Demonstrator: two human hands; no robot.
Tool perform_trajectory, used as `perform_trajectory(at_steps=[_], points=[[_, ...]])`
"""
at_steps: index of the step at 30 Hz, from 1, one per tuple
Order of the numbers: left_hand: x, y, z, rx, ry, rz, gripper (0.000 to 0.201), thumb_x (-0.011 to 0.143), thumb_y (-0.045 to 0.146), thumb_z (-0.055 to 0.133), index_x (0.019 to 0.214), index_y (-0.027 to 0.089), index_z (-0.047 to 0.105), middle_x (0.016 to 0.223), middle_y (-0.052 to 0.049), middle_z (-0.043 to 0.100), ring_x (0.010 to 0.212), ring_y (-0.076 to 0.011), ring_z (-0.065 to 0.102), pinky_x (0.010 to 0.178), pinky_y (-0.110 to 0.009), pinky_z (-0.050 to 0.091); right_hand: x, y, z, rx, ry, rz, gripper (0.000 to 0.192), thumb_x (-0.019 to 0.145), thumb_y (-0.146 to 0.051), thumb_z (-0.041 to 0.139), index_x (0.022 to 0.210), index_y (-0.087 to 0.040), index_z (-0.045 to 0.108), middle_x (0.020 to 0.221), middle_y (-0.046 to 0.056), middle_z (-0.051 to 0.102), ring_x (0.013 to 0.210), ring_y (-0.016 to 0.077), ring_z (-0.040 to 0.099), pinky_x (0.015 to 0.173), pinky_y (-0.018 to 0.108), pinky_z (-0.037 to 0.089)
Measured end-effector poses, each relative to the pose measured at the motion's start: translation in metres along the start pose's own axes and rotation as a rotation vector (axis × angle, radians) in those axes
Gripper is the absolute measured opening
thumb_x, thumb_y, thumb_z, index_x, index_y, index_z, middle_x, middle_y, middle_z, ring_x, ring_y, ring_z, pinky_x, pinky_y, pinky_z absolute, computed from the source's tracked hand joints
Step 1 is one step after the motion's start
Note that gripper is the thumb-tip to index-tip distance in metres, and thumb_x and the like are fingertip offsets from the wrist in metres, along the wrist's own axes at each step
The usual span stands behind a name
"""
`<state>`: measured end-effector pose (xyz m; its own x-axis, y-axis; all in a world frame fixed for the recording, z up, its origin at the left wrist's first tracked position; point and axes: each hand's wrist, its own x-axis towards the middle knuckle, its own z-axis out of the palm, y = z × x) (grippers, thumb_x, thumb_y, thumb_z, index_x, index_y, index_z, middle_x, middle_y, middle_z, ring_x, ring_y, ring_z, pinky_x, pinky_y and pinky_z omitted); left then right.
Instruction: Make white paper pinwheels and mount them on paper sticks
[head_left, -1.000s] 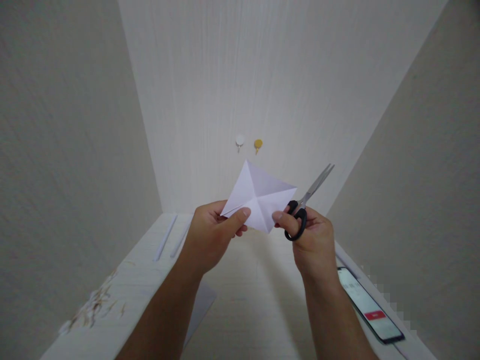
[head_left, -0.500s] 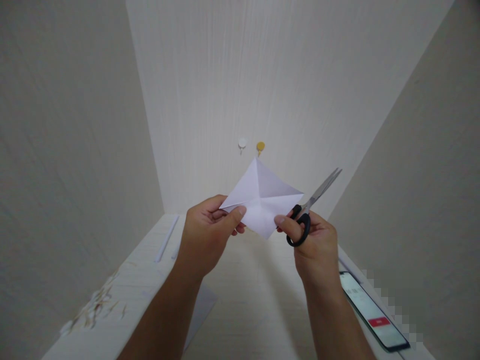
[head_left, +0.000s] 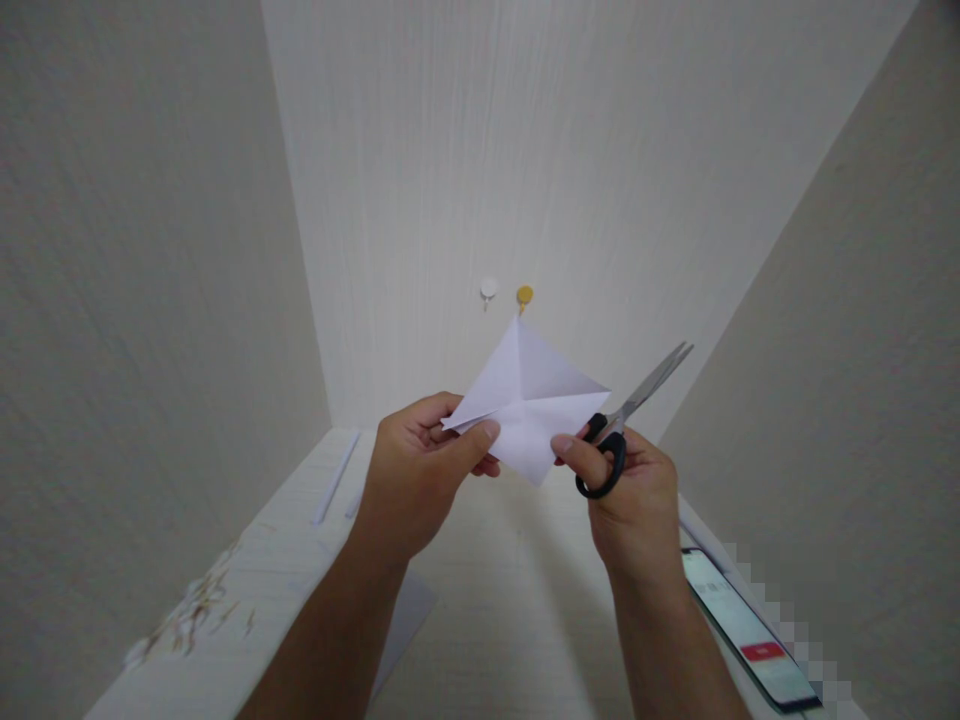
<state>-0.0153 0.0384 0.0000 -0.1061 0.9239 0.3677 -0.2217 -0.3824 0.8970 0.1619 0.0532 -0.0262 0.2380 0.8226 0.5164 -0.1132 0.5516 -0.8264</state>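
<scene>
A white square of paper [head_left: 529, 400] with crossed fold lines is held up in the air, one corner pointing upward. My left hand [head_left: 420, 470] pinches its left corner between thumb and fingers. My right hand [head_left: 634, 495] grips black-handled scissors [head_left: 626, 420], blades together and pointing up to the right, while its thumb and forefinger touch the paper's lower right edge.
A pale wooden table [head_left: 480, 610] runs between two walls. A phone [head_left: 750, 630] with a lit screen lies at the right edge. White paper strips [head_left: 334, 480] lie at the far left, small scraps [head_left: 191, 610] at the near left. Two hooks [head_left: 506, 294] hang on the back wall.
Both hands with the paper and scissors have drifted slightly right and up in view; the paper has turned a little, its top corner now more upright. The grips stay the same.
</scene>
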Motion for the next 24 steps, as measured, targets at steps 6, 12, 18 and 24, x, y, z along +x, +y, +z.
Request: perform_trajectory(at_steps=[6,12,18,24], points=[[-0.001,0.001,-0.001,0.044,0.088,0.036,0.008,0.071,0.018,0.079,0.077,0.014,0.076,0.061,0.001,0.073,0.049,-0.0112,0.066,0.048,-0.018,0.055,0.003,-0.005,-0.001,-0.066,-0.103,0.094,0.023,0.068,-0.034,0.091,0.068,-0.019,0.074,0.064,0.001,0.071,0.061,0.0147,0.061,0.060,0.026,0.049],[-0.001,0.003,-0.009,0.084,0.304,0.194,0.009,0.077,0.022,0.081,0.083,0.016,0.076,0.063,0.003,0.071,0.054,-0.0120,0.070,0.053,-0.019,0.059,0.005,-0.013,-0.008,-0.228,-0.404,0.212,0.034,0.077,-0.052,0.084,0.085,-0.019,0.079,0.082,0.005,0.073,0.074,0.0177,0.061,0.064,0.028,0.048],[-0.006,0.008,-0.012,0.050,0.429,0.304,0.010,0.078,0.022,0.082,0.083,0.017,0.075,0.066,0.003,0.071,0.053,-0.0112,0.068,0.053,-0.020,0.060,-0.001,-0.021,-0.009,-0.316,-0.709,0.396,0.035,0.075,-0.049,0.085,0.072,-0.018,0.068,0.065,-0.002,0.055,0.059,0.0120,0.044,0.051,0.024,0.032],[-0.009,0.010,-0.011,0.045,0.446,0.347,0.008,0.079,0.019,0.082,0.083,0.018,0.075,0.068,0.004,0.071,0.055,-0.0105,0.068,0.054,-0.020,0.060,-0.005,-0.021,-0.006,-0.456,-0.795,0.410,0.036,0.074,-0.050,0.084,0.072,-0.019,0.065,0.069,-0.001,0.059,0.064,0.0141,0.047,0.055,0.026,0.035]])
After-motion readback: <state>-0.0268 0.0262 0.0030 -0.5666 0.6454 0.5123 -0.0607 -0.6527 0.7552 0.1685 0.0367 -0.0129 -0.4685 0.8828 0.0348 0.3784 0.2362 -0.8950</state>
